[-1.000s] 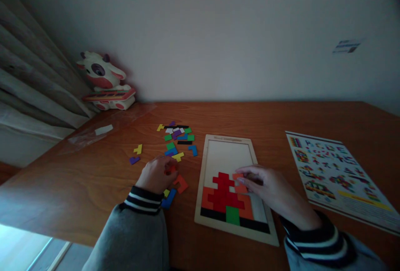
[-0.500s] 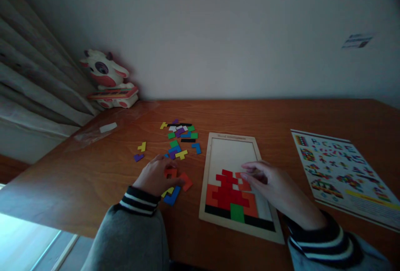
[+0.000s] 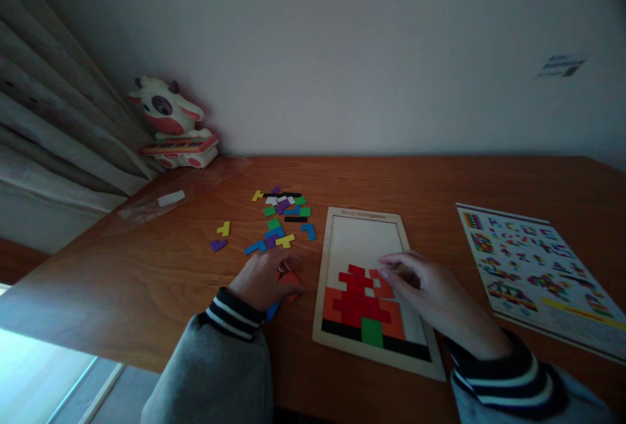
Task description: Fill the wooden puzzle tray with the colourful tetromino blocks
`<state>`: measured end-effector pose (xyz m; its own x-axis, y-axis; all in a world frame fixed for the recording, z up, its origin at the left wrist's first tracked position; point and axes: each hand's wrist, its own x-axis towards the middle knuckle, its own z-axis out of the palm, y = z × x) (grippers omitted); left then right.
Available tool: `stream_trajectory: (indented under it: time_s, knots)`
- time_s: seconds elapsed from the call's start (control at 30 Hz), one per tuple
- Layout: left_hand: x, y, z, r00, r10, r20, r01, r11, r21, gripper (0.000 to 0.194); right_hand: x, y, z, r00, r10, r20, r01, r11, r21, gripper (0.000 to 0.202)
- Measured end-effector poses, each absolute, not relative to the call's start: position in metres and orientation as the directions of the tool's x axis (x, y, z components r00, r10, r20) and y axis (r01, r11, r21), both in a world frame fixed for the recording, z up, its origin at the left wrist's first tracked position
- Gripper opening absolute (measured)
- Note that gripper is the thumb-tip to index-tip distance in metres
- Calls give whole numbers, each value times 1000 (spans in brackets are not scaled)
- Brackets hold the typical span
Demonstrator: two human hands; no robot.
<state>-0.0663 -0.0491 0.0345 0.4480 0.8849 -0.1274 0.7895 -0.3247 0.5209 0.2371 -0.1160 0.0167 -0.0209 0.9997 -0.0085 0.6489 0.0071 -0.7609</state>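
Note:
My left hand point(image 3: 264, 280) hovers over loose puzzle pieces, thumb and fingers apart around an orange piece point(image 3: 288, 285) on the table. Part of a blue piece point(image 3: 272, 311) shows below that hand; whatever lies under the palm is hidden. My right hand point(image 3: 420, 280) is above the wooden puzzle board point(image 3: 366, 235), its thumb and forefinger slightly parted with nothing visible between them. Just below those fingertips lies an orange piece point(image 3: 385, 289) in the board. Red pieces point(image 3: 359, 303), a green square point(image 3: 372, 332) and black bars point(image 3: 405, 348) fill the board's near part.
Several coloured pieces point(image 3: 283, 205) are scattered behind my left hand. Yellow point(image 3: 223, 228) and purple point(image 3: 218, 246) pieces lie farther left. A printed pattern sheet point(image 3: 533, 274) is on the right. At the back left stands a cow toy point(image 3: 171, 124), near clear plastic wrapping point(image 3: 147, 212).
My left hand has moved right towards the orange piece, uncovering a blue piece behind it. My right hand stays nearly where it was over the board.

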Motion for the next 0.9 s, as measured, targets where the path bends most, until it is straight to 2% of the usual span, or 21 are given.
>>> stream_trajectory:
  time_s: [0.23,0.33,0.43,0.53,0.6,0.9]
  knots:
    - [-65,-46,31,420,891,-171,792,-268,549,30,238,-116,17,-31,999,-24,641,1,-767,32]
    - [-66,-47,35,423,895,-142,798,-294,526,31,238,-117,15,-32,999,-29,636,-2,-772,33]
    - [-67,-52,40,388,905,-172,867,-296,402,43,238,-117,14,-38,999,-24,638,6,-770,35]
    - [-64,-57,42,264,933,-246,949,-205,239,52,238,-117,15,-35,999,-5,640,19,-768,34]
    - [-60,-60,41,196,946,-257,971,-150,188,53,238,-117,15,-32,999,4,635,24,-772,32]
    - [-58,-53,34,157,959,-237,949,-80,305,52,237,-117,15,-46,999,-10,620,21,-785,31]
